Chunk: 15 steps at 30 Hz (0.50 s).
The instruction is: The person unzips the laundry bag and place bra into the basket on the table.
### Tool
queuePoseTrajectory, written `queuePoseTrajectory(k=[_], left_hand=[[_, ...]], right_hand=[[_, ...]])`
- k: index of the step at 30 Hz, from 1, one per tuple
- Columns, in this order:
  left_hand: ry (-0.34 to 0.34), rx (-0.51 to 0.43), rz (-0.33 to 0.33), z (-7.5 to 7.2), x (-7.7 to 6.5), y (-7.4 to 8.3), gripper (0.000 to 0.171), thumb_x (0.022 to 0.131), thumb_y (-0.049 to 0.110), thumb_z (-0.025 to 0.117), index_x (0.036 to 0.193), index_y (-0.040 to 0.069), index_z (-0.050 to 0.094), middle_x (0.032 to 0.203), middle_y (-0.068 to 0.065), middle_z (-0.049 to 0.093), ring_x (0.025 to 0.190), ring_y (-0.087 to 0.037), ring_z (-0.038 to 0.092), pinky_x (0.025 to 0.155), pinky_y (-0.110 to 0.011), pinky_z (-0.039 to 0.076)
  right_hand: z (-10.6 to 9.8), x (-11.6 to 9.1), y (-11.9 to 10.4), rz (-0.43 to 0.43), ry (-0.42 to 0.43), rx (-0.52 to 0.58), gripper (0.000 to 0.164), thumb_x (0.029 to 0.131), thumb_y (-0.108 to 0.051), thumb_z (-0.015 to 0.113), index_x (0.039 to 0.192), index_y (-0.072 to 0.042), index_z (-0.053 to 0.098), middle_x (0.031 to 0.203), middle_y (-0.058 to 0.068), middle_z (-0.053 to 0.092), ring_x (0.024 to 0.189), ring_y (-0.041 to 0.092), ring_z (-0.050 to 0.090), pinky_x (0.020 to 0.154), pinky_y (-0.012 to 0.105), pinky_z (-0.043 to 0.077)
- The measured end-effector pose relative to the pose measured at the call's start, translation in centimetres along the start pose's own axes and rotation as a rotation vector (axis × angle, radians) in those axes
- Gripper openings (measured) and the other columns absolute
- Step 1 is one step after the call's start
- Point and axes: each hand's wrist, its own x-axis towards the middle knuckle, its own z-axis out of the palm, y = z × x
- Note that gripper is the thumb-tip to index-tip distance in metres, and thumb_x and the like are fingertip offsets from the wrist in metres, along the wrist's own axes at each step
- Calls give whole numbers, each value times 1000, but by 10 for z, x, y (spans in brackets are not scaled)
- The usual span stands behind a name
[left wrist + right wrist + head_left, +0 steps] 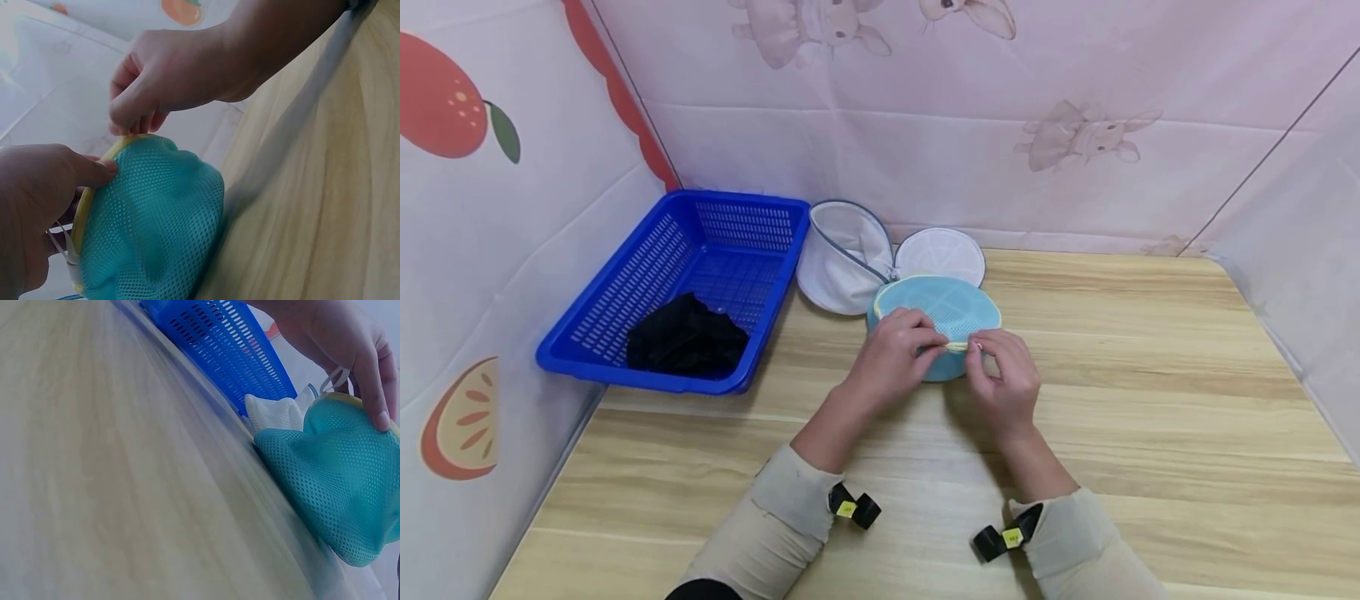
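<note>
A teal mesh laundry bag (932, 302) with yellow edging stands on the table between both hands. My left hand (889, 357) pinches its yellow rim between thumb and fingers; the left wrist view shows the thumb lying on the mesh side (153, 212). A white loop (61, 240) hangs at the rim by that hand. My right hand (1009, 379) pinches the same rim a little farther right, thumb against forefinger. What exactly sits between the right fingertips is hidden. In the right wrist view the bag's soft side (337, 475) sags in folds.
Behind the bag is a white mesh bag (842, 267), its round lid (942, 254) folded out to the right. At left, a blue plastic basket (767, 329) holds a crumpled black cloth (687, 337). A printed backdrop (940, 167) rises behind the wooden table (1150, 400).
</note>
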Motion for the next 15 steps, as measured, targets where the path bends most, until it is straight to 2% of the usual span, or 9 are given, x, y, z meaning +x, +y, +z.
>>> queuePoseTrajectory(k=[9,15], left_hand=[[-32,-3,-51,-8,0,-5,11,84,19,79,95,17,80,92,3,65,90,-14,56,79,-25,50],[-44,-4,-62,-9,-1,-7,11,85,20,78,96,18,80,93,4,65,91,-14,55,79,-26,49]], right_hand=[[-2,-3,6,-8,46,18,11,83,-2,66,80,8,72,81,19,72,79,36,66,87,35,54],[-2,-4,5,-7,52,19,10,82,-1,66,81,7,73,81,18,72,79,35,66,89,35,54]])
